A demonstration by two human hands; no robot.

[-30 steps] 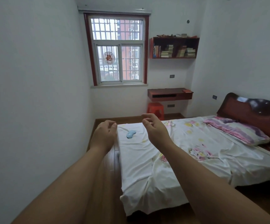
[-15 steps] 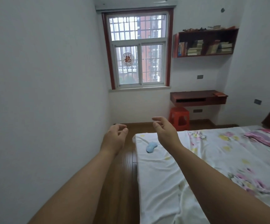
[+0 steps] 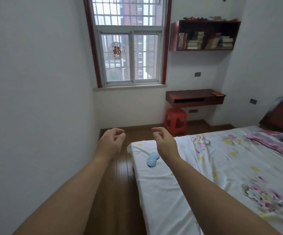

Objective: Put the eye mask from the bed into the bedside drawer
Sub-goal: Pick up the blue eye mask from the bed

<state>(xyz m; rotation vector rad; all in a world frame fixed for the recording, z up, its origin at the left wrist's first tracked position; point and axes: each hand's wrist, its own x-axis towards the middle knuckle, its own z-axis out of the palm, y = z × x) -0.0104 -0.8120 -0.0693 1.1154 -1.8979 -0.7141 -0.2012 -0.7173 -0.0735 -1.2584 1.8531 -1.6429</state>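
- Clearly the step in hand is the approach: nothing is picked up yet, and both arms reach forward toward the foot corner of the bed [image 3: 179, 192].
- The eye mask [image 3: 152, 159], pale blue and soft-looking, lies flat on the white floral sheet near that corner, close to the edge beside the wooden floor [image 3: 118, 192].
- The right hand [image 3: 165, 142] hangs above the sheet just at the mask's 1 o'clock, fingers loosely curled and released, gripping nothing; its wrist covers the mask's far end in this view, and I cannot tell whether it touches it.
- The left hand [image 3: 111, 142] is over the floor at the mask's 10 o'clock, well off the bed, fingers half curled and likewise empty.
- Next move, as I judge it: lower the right hand back toward 7 o'clock onto the mask and pinch it between thumb and fingers; being limp cloth, it should lift easily but may drag the sheet.
- No bedside drawer is in view. The headboard [image 3: 280, 116] sits at 3 o'clock, so the drawer probably stands somewhere past it, out of frame.
- A wall-mounted desk [image 3: 195, 97] with an open slot, above a red plastic stool [image 3: 175, 120], stands at 1 o'clock, but it is not clearly the target.
- After the grasp, the person must carry the mask, find the drawer, open it with the free left hand and drop the mask in.
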